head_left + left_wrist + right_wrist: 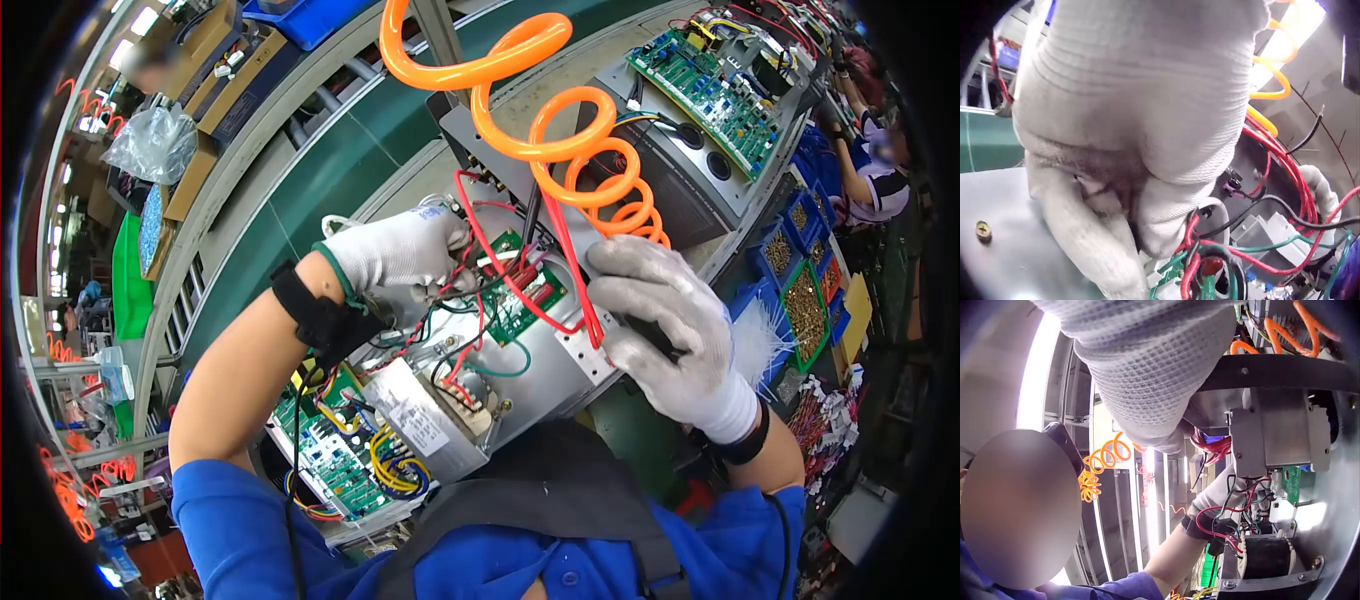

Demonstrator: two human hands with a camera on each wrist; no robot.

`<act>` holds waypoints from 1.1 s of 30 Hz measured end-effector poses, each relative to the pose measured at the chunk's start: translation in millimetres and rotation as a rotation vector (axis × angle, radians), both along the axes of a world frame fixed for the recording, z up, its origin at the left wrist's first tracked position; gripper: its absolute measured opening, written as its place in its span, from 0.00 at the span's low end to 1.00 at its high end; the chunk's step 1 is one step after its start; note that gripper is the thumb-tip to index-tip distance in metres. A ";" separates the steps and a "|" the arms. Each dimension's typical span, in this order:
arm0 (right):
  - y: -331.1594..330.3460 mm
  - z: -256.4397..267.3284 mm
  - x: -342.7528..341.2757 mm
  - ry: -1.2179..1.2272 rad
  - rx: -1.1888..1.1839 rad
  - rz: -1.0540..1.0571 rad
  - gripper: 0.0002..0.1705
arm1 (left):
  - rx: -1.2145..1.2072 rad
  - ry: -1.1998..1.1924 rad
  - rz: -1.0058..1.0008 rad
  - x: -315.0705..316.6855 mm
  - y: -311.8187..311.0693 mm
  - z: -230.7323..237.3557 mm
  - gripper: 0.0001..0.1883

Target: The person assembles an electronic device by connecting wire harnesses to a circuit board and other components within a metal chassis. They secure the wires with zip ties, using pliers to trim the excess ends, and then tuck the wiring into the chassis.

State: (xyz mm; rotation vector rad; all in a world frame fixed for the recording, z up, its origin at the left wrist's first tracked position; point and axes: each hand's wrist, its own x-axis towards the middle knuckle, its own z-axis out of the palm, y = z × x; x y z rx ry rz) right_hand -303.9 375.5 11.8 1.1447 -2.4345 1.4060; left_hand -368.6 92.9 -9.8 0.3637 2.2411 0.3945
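Note:
My white-gloved left hand is at the left side of an open metal chassis, with curled fingers pinching thin wires. A twisted red and black wire comes out right by those fingertips. My gloved right hand is at the chassis's right edge, its bent fingers and thumb around a bundle of red wires. The same red bundle shows beside its fingers in the right wrist view. Between the hands lies a green circuit board. A transformer sits lower in the chassis.
A coiled orange air hose hangs over the work. Another unit with a green circuit board stands at upper right, and one more board at lower left. Screw bins are at right. A green conveyor runs behind.

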 end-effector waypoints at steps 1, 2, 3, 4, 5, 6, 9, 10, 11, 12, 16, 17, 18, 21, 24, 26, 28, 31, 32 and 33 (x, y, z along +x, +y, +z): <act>0.3 -3.1 -1.5 -0.012 0.004 0.000 0.19 | 0.004 -0.012 0.000 -1.1 -2.0 -7.7 0.15; 0.6 -5.4 1.4 -0.017 -0.022 -0.009 0.18 | 0.103 -0.020 0.017 2.8 -6.2 -17.7 0.14; -0.3 -4.8 0.6 0.005 -0.051 -0.013 0.18 | 0.199 0.002 0.038 2.6 -9.4 -17.6 0.14; -1.7 -2.9 1.9 0.028 -0.045 -0.030 0.18 | 0.095 0.065 -0.144 3.2 -5.7 -3.7 0.11; -2.4 -3.1 4.8 0.039 -0.043 -0.019 0.18 | 0.073 0.065 -0.180 1.8 -8.3 -8.2 0.09; -2.1 -4.5 5.3 0.042 -0.059 -0.021 0.17 | 0.110 -0.007 -0.008 3.5 -6.0 -9.7 0.09; -2.1 -1.2 6.5 0.037 -0.091 -0.017 0.17 | 0.116 0.015 0.020 7.6 -6.0 4.0 0.11; -2.0 -1.0 6.6 0.043 -0.094 -0.013 0.16 | 0.094 0.090 -0.105 11.3 -5.9 8.5 0.11; -1.8 -1.9 6.4 0.045 -0.094 -0.005 0.16 | 0.099 0.084 -0.099 11.8 -8.6 6.4 0.11; -1.3 -1.9 6.6 0.034 -0.083 -0.005 0.16 | 0.121 0.106 -0.219 9.4 -12.8 2.9 0.12; -1.4 -5.6 2.4 0.009 -0.093 -0.005 0.16 | 0.107 0.014 -0.073 17.1 -2.9 11.2 0.15; -1.0 -5.6 0.8 0.035 -0.089 0.007 0.16 | 0.136 0.014 -0.010 16.7 -3.6 6.0 0.16; -0.6 -5.5 -1.8 0.065 -0.086 0.018 0.16 | 0.091 0.092 -0.039 15.2 -1.9 -0.6 0.18; 1.1 -4.5 -7.3 0.031 -0.060 0.055 0.16 | 0.047 0.054 0.047 21.3 0.9 -3.8 0.14; 1.0 -5.9 -7.2 -0.002 -0.077 0.044 0.17 | 0.094 0.130 0.047 23.5 11.5 9.0 0.11; 0.3 -6.8 -5.6 0.035 -0.108 0.015 0.16 | 0.131 0.125 0.036 17.8 13.0 10.7 0.15; 0.9 -8.1 -5.5 0.047 -0.135 0.027 0.15 | 0.140 0.224 -0.016 17.2 21.2 15.0 0.16; -1.4 -6.1 0.5 0.081 -0.178 0.040 0.13 | -0.020 0.125 0.040 22.6 10.7 8.1 0.17; -1.0 -4.8 1.5 0.084 -0.177 0.024 0.13 | 0.137 0.157 -0.093 21.0 -10.0 -12.4 0.19; -0.7 -4.6 1.3 0.084 -0.173 0.011 0.12 | 0.154 0.018 -0.034 21.7 -5.4 -2.5 0.19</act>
